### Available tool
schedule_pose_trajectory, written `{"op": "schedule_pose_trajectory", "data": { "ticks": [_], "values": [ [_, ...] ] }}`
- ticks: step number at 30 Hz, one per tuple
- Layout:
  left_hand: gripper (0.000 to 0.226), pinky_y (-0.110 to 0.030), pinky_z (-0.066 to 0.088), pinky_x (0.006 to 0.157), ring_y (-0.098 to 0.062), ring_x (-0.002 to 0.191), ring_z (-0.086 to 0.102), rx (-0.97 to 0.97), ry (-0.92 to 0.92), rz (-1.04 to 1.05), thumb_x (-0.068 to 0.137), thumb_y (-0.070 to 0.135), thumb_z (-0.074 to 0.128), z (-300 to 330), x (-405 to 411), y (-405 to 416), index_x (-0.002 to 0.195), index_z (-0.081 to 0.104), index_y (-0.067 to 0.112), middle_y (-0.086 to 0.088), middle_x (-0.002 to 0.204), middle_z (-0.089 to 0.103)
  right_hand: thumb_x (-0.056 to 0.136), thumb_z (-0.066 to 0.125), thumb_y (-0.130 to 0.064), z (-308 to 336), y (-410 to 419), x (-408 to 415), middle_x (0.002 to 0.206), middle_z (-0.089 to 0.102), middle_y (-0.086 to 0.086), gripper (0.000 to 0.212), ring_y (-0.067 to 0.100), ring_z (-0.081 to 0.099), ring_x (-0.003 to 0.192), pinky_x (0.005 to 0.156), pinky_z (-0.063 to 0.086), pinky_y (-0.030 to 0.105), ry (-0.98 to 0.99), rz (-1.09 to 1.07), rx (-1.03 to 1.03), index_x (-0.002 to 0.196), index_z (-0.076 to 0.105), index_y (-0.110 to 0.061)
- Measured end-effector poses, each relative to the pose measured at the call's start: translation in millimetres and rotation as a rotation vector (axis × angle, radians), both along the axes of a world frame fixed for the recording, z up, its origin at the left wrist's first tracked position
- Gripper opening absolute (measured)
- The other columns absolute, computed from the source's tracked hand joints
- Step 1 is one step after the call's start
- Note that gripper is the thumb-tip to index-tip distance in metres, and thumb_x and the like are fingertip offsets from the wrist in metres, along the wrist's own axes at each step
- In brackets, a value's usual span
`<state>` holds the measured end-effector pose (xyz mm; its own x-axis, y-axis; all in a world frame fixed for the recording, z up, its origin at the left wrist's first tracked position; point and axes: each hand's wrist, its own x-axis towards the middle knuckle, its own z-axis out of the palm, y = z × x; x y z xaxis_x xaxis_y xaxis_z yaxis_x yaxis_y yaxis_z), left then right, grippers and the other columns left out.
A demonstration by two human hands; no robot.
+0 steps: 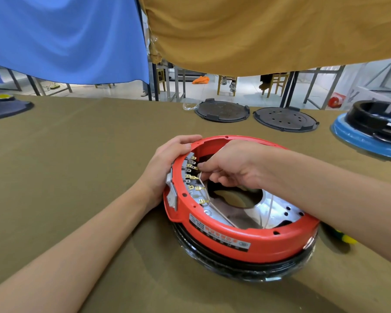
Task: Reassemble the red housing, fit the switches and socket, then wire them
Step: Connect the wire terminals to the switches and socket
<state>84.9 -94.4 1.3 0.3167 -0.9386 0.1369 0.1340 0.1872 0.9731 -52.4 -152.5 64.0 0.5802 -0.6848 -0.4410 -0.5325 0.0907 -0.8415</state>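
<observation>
— Olive-brown tabletop point(77, 154) under hanging blue and mustard cloths; red housing point(246, 242) near the front, upside down on a black rim.

— Hands?

— Left hand point(167, 159) curled over the far-left rim, steadying. Right hand point(233, 168) inside, fingertips pinching a white wire point(203, 188) at the brass terminals point(193, 177) behind the grey switches point(173, 195).

— Handling?

— Probably stiff plastic, fairly light; best held by the rim. Thin tabs, likely easy to bend.

— Room?

— Plenty leftward; black lids point(221, 112) well beyond, green-yellow tool point(345, 238) just beside the right forearm
</observation>
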Motion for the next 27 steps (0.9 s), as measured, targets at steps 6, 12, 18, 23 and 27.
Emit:
{"op": "schedule_pose_trajectory", "data": {
  "ticks": [6,12,18,23,27],
  "values": [
    [0.026,-0.037,0.052,0.079,-0.021,0.082,0.065,0.029,0.057,-0.103,0.1,0.016,0.041,-1.4,0.3,1.0,0.115,0.062,0.017,-0.008,0.095,0.069,0.098,0.059,-0.013,5.4,3.0,1.2,0.032,0.05,-0.006,0.024,0.002,0.031,0.02,0.027,0.023,0.01,0.096,0.045,-0.119,0.076,0.059,-0.004],
    [0.031,-0.036,0.05,0.086,-0.018,0.088,0.065,0.041,-0.016,-0.115,0.086,0.027,0.049,-4.0,4.6,-3.5,0.113,0.064,0.021,0.001,0.103,0.069,0.099,0.057,-0.011,2.6,1.4,7.1,0.047,0.056,-0.001,0.032,0.003,0.029,0.026,0.03,0.019,0.01,0.13,0.045,-0.159,0.067,0.057,-0.005],
    [0.03,-0.039,0.047,0.087,-0.019,0.088,0.064,0.044,-0.011,-0.112,0.084,0.027,0.051,-6.3,4.6,-5.4,0.11,0.067,0.024,-0.002,0.103,0.069,0.098,0.045,0.0,1.0,2.1,9.5,0.032,0.049,-0.003,0.03,0.003,0.026,0.019,0.028,0.017,0.01,0.104,0.016,-0.161,0.073,0.059,-0.005],
    [0.031,-0.04,0.047,0.084,-0.021,0.084,0.064,0.055,-0.006,-0.136,0.085,0.028,0.051,-4.6,5.5,-3.3,0.112,0.066,0.025,-0.007,0.1,0.069,0.098,0.058,-0.009,1.3,-4.9,4.3,0.052,0.065,-0.002,0.022,0.002,0.032,0.025,0.029,0.021,0.009,0.094,0.035,-0.055,0.075,0.058,-0.007],
    [0.031,-0.036,0.05,0.083,-0.018,0.088,0.066,0.04,-0.006,-0.154,0.086,0.027,0.05,-4.6,5.2,-2.2,0.114,0.064,0.024,-0.005,0.104,0.07,0.097,0.057,-0.013,6.7,-11.5,-5.7,0.07,0.074,0.003,0.012,0.002,0.027,0.033,0.03,0.02,0.009,0.113,0.082,0.038,0.086,0.059,-0.008]
  ]
}}
